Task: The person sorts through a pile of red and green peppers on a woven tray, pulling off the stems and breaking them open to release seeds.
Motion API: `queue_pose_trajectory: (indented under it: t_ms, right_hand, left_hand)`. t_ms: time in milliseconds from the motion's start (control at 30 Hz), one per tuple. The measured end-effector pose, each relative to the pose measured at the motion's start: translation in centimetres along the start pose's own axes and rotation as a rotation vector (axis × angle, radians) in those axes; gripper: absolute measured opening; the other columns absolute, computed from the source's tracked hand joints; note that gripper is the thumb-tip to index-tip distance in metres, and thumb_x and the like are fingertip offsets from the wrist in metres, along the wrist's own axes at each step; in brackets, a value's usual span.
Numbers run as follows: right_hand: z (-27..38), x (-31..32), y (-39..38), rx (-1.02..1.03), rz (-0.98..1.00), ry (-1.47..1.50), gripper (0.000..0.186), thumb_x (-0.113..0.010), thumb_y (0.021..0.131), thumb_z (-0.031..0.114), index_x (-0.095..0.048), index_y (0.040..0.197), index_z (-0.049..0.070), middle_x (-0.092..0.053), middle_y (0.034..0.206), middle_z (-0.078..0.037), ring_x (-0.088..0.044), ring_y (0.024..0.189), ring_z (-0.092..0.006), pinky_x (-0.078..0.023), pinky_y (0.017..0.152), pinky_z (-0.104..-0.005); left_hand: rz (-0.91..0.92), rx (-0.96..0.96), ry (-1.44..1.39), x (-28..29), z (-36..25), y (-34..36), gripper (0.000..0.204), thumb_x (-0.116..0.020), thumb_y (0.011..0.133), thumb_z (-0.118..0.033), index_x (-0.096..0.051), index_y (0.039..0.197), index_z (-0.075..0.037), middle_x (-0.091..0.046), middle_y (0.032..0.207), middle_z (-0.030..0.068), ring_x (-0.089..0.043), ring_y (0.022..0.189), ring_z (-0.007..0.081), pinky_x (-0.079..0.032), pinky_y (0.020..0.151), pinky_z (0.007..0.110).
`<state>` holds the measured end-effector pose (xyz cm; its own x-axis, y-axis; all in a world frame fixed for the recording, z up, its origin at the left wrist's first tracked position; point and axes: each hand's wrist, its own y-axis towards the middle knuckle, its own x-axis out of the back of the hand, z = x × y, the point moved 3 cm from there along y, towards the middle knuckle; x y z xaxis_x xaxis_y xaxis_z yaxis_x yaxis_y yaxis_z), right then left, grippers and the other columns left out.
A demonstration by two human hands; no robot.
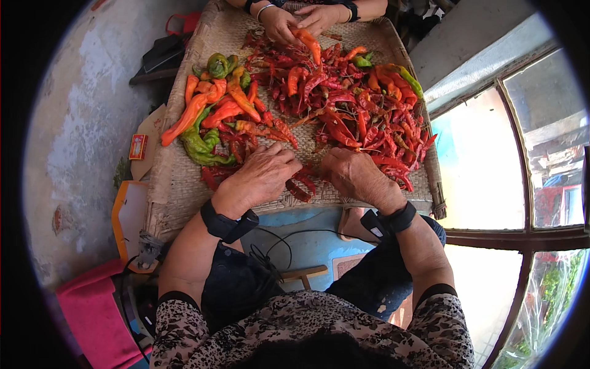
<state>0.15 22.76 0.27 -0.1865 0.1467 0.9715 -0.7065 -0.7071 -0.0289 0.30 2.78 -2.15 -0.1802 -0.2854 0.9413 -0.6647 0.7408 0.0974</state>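
My left hand (264, 173) is closed, its fingers bent over dried red chili peppers (299, 189) near the front edge of a woven tray (178, 200). A short gap to the right, my right hand (356, 176) is curled with the knuckles up, beside the large heap of red chili peppers (362, 123). What either hand pinches is hidden under the fingers. Left of the heap lie plump orange peppers (195, 117) and wrinkled green peppers (200, 146). Both my wrists wear black bands.
Across the tray, another person's hands (279, 24) touch an orange pepper (309, 44). A bare wall (74, 141) stands on the left, with a small red box (138, 147) by the tray. A window frame (522, 240) rises on the right. A black cable (289, 237) hangs below the tray.
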Motion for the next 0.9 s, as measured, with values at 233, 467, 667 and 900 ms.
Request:
queue_pose_trajectory:
  t_ms: [233,467,667,900]
  right_hand:
    - [-4.7,5.2,-0.9,-0.263,-0.670,0.210,0.023,-0.063,0.081,0.002,-0.058,0.103,0.003,-0.059,0.092,-0.016,-0.062,0.080,-0.0334,-0.051,0.068,-0.0410]
    - [0.4,0.5,1.3,-0.051,-0.229,0.103,0.021,-0.066,0.085,0.014,-0.059,0.103,0.004,-0.059,0.092,-0.014,-0.065,0.081,-0.0358,-0.055,0.067,-0.0436]
    - [1.3,-2.9,2.3,-0.024,-0.192,-0.171,0.018,-0.063,0.076,0.008,-0.058,0.093,0.004,-0.060,0.086,-0.014,-0.067,0.078,-0.0304,-0.055,0.063,-0.0384]
    - [0.7,-0.6,1.7,-0.033,-0.153,-0.074,0.013,-0.063,0.083,0.008,-0.061,0.095,0.004,-0.063,0.084,-0.014,-0.065,0.073,-0.0347,-0.052,0.058,-0.0427]
  left_hand:
    - [-0.010,0.035,0.041,0.3,0.0,0.9,0.019,-0.066,0.082,-0.007,-0.063,0.100,-0.001,-0.060,0.102,0.0107,-0.054,0.105,0.0285,-0.047,0.088,0.040]
    - [-0.082,0.037,0.033,-0.4,0.2,0.6,0.010,-0.063,0.082,-0.004,-0.060,0.091,0.000,-0.058,0.095,0.0129,-0.057,0.099,0.0306,-0.049,0.084,0.042]
    - [-0.192,0.101,-0.047,1.7,1.8,0.6,0.010,-0.058,0.083,-0.001,-0.056,0.093,-0.001,-0.057,0.093,0.0135,-0.057,0.094,0.0322,-0.050,0.081,0.041]
    - [-0.174,0.235,0.154,1.5,3.5,0.4,0.028,-0.057,0.082,0.002,-0.058,0.110,-0.001,-0.056,0.105,0.0139,-0.056,0.099,0.0330,-0.049,0.083,0.043]
